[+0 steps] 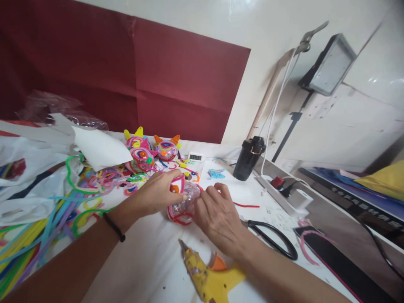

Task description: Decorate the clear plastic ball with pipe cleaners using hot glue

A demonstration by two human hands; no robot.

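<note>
Clear plastic ball edged in red and pink fuzzy stems [190, 198]: sits just above the white-covered bench [135, 273], between a person's two hands, an orange pompom [174, 189] on its left side.
Left hand [164, 189]: black band [113, 227] at the wrist, thumb and fingers clamped on the ball's left side.
Right hand [217, 212]: fingers curled against the ball's right side; whether they pinch anything cannot be told.
Thin red fuzzy stem [248, 205]: extends to the right from behind the right hand.
Yellow glue gun with an orange trigger [200, 273]: lies in front of the ball, partly hidden by the right forearm.
Black-handled scissors [276, 240]: rest beyond the right forearm, blades mostly hidden.
Bench's far side: two colorful, decorated balls with pointed ears [166, 150] stand near a small white digital timer [195, 157]; a black bottle [248, 159] stands farther right.
Bench's left: multicolored fuzzy stems [47, 231] spread beside crumpled white plastic bags [34, 155].
</note>
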